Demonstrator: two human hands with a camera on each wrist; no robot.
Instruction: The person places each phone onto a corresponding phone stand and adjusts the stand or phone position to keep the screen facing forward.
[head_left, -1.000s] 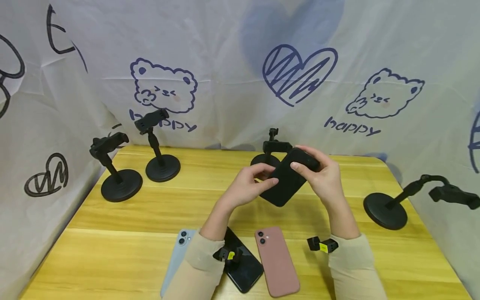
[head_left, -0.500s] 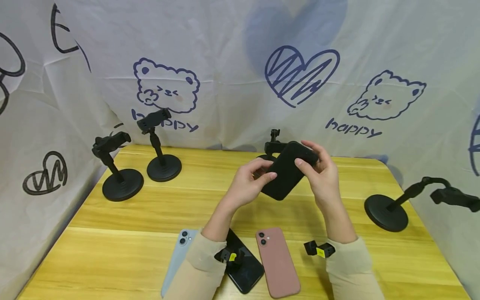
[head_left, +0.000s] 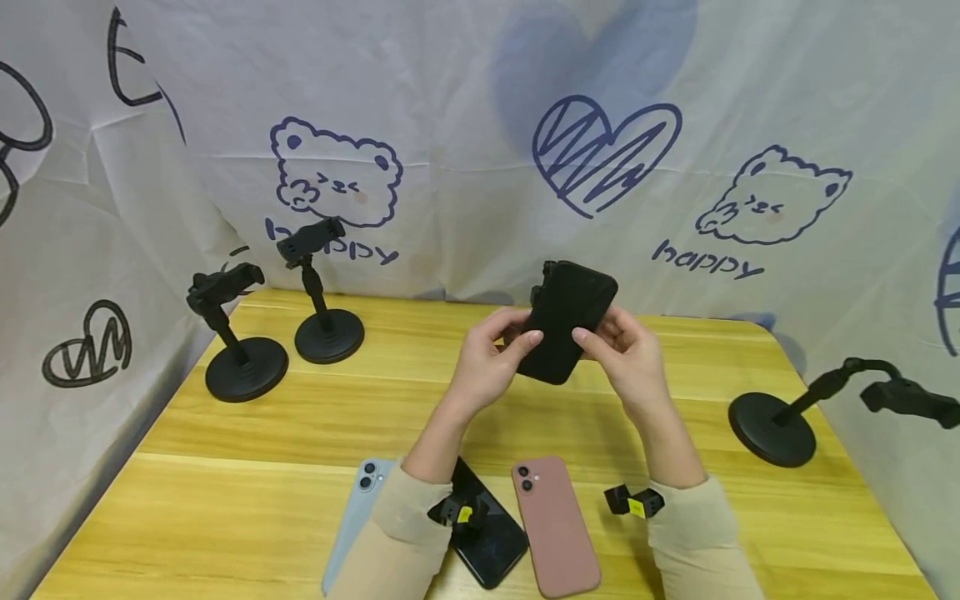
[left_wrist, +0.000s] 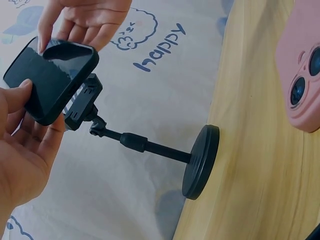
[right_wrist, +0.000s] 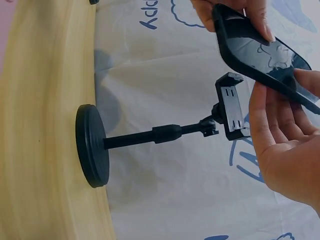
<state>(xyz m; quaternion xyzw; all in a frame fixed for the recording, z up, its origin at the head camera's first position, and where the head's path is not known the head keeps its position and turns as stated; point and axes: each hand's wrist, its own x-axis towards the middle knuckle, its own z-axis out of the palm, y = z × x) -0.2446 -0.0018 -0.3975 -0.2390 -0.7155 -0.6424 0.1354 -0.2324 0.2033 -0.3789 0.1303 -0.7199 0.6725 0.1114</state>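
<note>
Both hands hold a black smartphone (head_left: 567, 321) in the air, its dark glossy screen towards me and its long side tilted. My left hand (head_left: 483, 358) pinches the lower left edge, thumb on the screen and fingers behind. From the right edge, my right hand (head_left: 628, 358) grips it the same way. Behind the phone is a black phone stand, mostly hidden in the head view. In the wrist views its clamp (right_wrist: 232, 107) is bare and close to the phone; whether they touch I cannot tell. Its round base (left_wrist: 201, 162) rests on the table.
A light blue phone (head_left: 352, 517), a black phone (head_left: 491, 542) and a pink phone (head_left: 557, 525) lie near the front edge of the wooden table (head_left: 225, 500). Two stands (head_left: 243, 369) (head_left: 328, 335) are at the back left, another stand (head_left: 772, 429) at the right. A printed cloth hangs behind.
The phone has risen slightly and turned more upright, in front of the middle stand. My right hand has slid from its upper corner down to the right edge.
</note>
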